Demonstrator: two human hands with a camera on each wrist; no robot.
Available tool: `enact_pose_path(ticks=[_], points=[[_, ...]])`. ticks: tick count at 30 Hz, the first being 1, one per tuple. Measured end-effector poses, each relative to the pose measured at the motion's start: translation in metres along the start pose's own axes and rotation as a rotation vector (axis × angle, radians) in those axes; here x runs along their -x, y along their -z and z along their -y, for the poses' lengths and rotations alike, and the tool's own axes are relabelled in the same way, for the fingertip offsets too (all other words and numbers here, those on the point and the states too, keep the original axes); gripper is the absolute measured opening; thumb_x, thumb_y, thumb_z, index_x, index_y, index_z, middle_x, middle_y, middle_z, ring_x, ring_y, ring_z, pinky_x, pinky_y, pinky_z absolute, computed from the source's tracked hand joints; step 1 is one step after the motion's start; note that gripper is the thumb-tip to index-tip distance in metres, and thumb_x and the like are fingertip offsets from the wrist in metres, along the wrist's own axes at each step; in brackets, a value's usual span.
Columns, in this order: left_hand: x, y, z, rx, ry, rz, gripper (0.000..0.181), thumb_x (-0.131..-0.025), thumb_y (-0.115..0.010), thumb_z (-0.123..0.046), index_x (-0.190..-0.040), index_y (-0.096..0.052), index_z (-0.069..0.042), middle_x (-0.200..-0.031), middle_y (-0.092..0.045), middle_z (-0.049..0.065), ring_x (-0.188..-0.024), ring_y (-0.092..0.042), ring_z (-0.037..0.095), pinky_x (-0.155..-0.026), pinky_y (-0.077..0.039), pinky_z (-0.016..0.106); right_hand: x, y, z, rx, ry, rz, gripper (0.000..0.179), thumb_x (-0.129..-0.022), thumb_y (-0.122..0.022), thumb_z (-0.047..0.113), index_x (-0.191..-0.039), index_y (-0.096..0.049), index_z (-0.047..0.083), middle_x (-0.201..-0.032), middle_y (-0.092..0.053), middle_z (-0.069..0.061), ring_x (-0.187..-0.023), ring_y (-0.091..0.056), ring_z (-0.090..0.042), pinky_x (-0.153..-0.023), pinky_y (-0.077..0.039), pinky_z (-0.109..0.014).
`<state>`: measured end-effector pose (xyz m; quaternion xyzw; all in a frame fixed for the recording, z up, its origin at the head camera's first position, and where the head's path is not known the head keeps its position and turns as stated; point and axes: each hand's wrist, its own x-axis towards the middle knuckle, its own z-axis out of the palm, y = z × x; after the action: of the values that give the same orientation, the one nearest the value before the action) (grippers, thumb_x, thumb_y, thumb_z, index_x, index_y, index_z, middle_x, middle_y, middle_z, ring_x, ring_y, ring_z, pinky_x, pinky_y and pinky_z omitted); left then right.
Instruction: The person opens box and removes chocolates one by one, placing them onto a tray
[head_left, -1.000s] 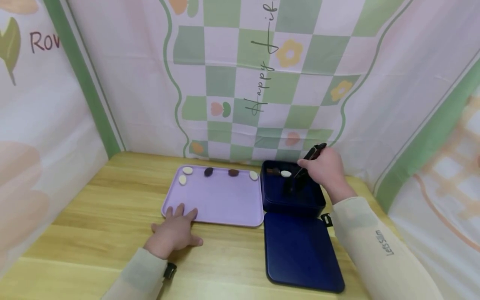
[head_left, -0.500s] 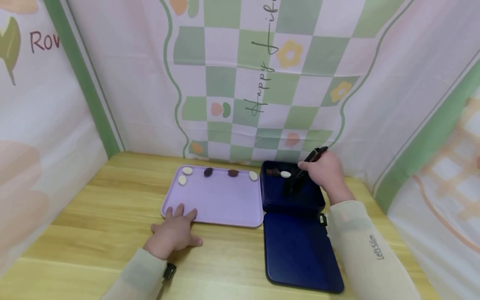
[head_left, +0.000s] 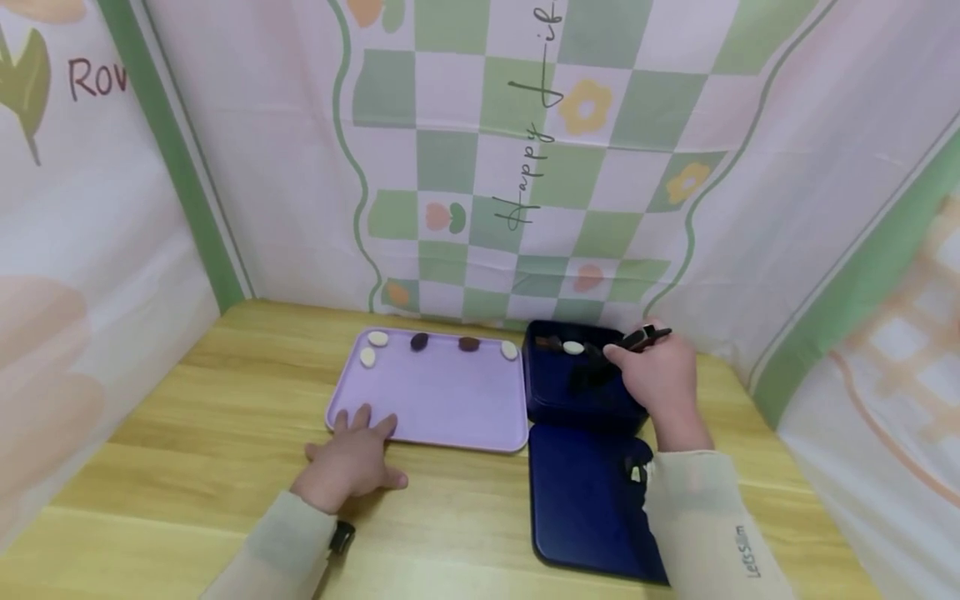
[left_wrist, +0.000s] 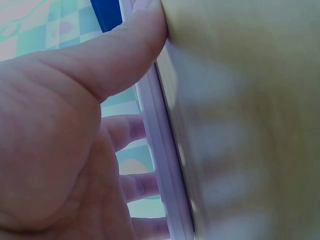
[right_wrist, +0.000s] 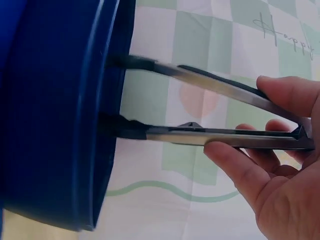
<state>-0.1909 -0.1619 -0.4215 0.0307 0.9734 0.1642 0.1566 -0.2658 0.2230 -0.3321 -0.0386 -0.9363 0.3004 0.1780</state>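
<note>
My right hand [head_left: 663, 379] grips black-and-silver tongs [right_wrist: 215, 137] over the dark blue box [head_left: 581, 417]. In the right wrist view the tongs' arms stand apart, their dark tips hidden behind the box rim. Inside the box at the back lie a white oval piece [head_left: 573, 347] and brown pieces [head_left: 548, 342]. My left hand [head_left: 352, 458] lies with fingers spread over the near left edge of the lilac tray [head_left: 435, 404]. Along that tray's far side sit several oval pieces: white [head_left: 378, 339], black-brown [head_left: 419, 342] and reddish brown [head_left: 468, 344].
A dark blue lid [head_left: 581, 508] lies on the wooden table [head_left: 187, 417] in front of the box, partly covered by the right sleeve [head_left: 720, 517]. Behind the tray and box hangs a checked cloth [head_left: 510, 167]. The tray's right side adjoins the box.
My right hand has come nearer and lower with the tongs, which now lean flatter across the box. The right sleeve covers more of the lid. My left hand stays on the tray edge.
</note>
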Motion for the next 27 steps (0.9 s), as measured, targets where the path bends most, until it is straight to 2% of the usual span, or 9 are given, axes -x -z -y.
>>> enact_pose_path(ticks=[7, 14, 20, 23, 27], points=[[-0.002, 0.001, -0.001, -0.004, -0.005, 0.01, 0.094, -0.076, -0.079, -0.055, -0.154, -0.041, -0.017, -0.162, -0.016, 0.023, -0.142, -0.006, 0.056, -0.087, -0.01, 0.09, 0.01, -0.001, -0.002, -0.041, -0.026, -0.057, 0.037, -0.087, -0.078, 0.029, -0.108, -0.063, 0.003, -0.105, -0.065, -0.02, -0.102, -0.058, -0.042, -0.089, -0.047, -0.053], [-0.003, 0.0, -0.003, -0.002, 0.007, 0.006, 0.094, -0.076, -0.08, -0.054, -0.154, -0.041, -0.018, -0.162, -0.016, 0.023, -0.143, -0.006, 0.055, -0.088, -0.009, 0.09, 0.014, -0.003, -0.008, -0.047, -0.052, -0.102, 0.041, -0.086, -0.078, 0.035, -0.109, -0.064, 0.003, -0.105, -0.067, -0.019, -0.102, -0.058, -0.043, -0.091, -0.046, -0.054], [0.0, 0.0, -0.003, -0.002, 0.001, 0.013, 0.094, -0.076, -0.08, -0.054, -0.153, -0.043, -0.017, -0.161, -0.017, 0.023, -0.142, -0.007, 0.057, -0.087, -0.012, 0.09, 0.014, 0.001, -0.017, -0.163, -0.174, -0.178, 0.039, -0.084, -0.081, 0.034, -0.102, -0.065, 0.005, -0.099, -0.066, -0.013, -0.097, -0.059, -0.034, -0.088, -0.047, -0.045], [0.001, 0.001, -0.003, 0.002, 0.006, 0.013, 0.094, -0.075, -0.081, -0.054, -0.152, -0.044, -0.017, -0.161, -0.018, 0.024, -0.142, -0.007, 0.057, -0.087, -0.012, 0.09, 0.013, 0.002, -0.021, -0.21, -0.231, -0.205, 0.039, -0.082, -0.083, 0.035, -0.101, -0.067, 0.005, -0.093, -0.065, -0.007, -0.091, -0.059, -0.027, -0.083, -0.047, -0.036], [0.001, 0.002, -0.002, 0.004, 0.008, 0.012, 0.093, -0.075, -0.081, -0.054, -0.152, -0.044, -0.016, -0.161, -0.018, 0.024, -0.142, -0.007, 0.057, -0.087, -0.012, 0.09, 0.011, -0.002, -0.026, -0.366, -0.307, -0.265, 0.03, -0.078, -0.087, 0.026, -0.091, -0.068, 0.009, -0.072, -0.065, 0.002, -0.068, -0.062, -0.018, -0.065, -0.052, -0.023]])
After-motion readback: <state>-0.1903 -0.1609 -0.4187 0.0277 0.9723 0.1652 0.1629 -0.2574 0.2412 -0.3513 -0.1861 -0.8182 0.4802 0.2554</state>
